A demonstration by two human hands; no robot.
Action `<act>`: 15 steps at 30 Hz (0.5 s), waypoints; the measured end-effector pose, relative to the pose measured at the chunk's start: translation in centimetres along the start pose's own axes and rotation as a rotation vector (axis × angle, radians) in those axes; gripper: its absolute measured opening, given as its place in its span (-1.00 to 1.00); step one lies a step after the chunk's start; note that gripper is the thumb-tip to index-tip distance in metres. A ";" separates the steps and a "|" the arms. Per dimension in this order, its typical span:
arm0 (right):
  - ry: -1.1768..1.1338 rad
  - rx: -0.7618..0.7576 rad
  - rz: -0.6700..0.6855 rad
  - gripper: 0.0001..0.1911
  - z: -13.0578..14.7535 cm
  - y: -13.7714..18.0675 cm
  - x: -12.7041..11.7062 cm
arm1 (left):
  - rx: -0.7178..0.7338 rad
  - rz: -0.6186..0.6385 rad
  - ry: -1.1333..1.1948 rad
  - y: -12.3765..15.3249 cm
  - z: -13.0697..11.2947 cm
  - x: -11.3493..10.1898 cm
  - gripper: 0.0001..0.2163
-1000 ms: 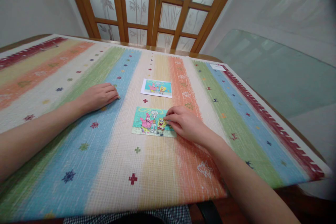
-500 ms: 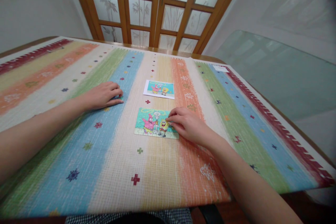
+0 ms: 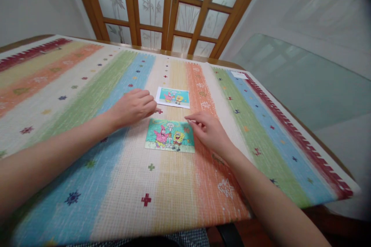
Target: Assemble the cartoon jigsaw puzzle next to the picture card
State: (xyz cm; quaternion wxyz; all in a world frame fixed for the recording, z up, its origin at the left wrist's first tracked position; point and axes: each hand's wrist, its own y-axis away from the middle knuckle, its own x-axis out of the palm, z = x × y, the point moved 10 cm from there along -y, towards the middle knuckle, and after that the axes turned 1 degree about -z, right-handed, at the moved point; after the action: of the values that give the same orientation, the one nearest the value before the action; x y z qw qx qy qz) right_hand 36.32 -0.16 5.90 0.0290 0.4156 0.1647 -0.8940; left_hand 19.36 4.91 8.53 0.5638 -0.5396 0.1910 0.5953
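A jigsaw puzzle point(image 3: 165, 137) with pink, white and yellow cartoon figures on teal lies fitted together on the cloth. My right hand point(image 3: 209, 131) is at its upper right corner, thumb and forefinger drawn together there; a small pale edge shows by the fingertips, too small to name. Above and left of the puzzle, my left hand point(image 3: 135, 109) hovers low with curled fingers, fingertips toward the gap between the puzzle and a picture card point(image 3: 174, 97). What its fingers hold, if anything, is hidden. The card carries the same cartoon scene with a white border.
A striped tablecloth point(image 3: 124, 185) with stars, crosses and trees covers the table. A small white label point(image 3: 239, 75) lies near the far right edge. Beyond the table stand wood-framed glass doors point(image 3: 168, 11), and a pale glass panel point(image 3: 313, 81) leans at the right.
My left hand has moved right, from the blue stripe to near the card. My right hand has slid up from the puzzle's right side to its upper right corner. The view has shifted slightly.
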 end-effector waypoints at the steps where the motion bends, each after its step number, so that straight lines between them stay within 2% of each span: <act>1: -0.077 0.085 -0.054 -0.80 -0.8 0.0 -0.4 | 0.035 -0.066 0.009 -1.0 -1.6 -1.3 -0.59; 2: -0.178 0.170 -0.067 -0.77 -1.5 0.1 -0.4 | 0.069 -0.115 0.023 -1.8 -3.0 -2.3 -0.59; 4: -0.417 0.330 0.026 -0.67 -2.5 0.4 1.2 | 0.142 -0.189 0.037 -3.1 -5.3 -3.6 -0.58; 6: -0.623 0.467 0.170 -0.57 -2.6 1.0 3.2 | 0.192 -0.207 0.018 -4.0 -6.6 -3.9 -0.60; 8: -0.763 0.566 0.251 -0.53 -2.4 1.6 4.4 | 0.239 -0.212 0.004 -4.5 -7.3 -3.7 -0.64; 11: -0.906 0.624 0.269 -0.56 -2.0 1.9 5.0 | 0.301 -0.253 0.010 -4.7 -8.3 -3.6 -0.68; 15: -1.004 0.605 0.289 -0.60 -1.6 1.9 5.2 | 0.356 -0.272 0.080 -4.8 -9.6 -3.9 -0.68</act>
State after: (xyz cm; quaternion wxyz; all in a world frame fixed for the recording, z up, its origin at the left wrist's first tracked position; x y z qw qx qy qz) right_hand 34.47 -0.99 0.52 0.1048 -0.0493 -0.1887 -0.9752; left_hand 26.87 -3.54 10.42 0.7172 -0.4754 0.2409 0.4489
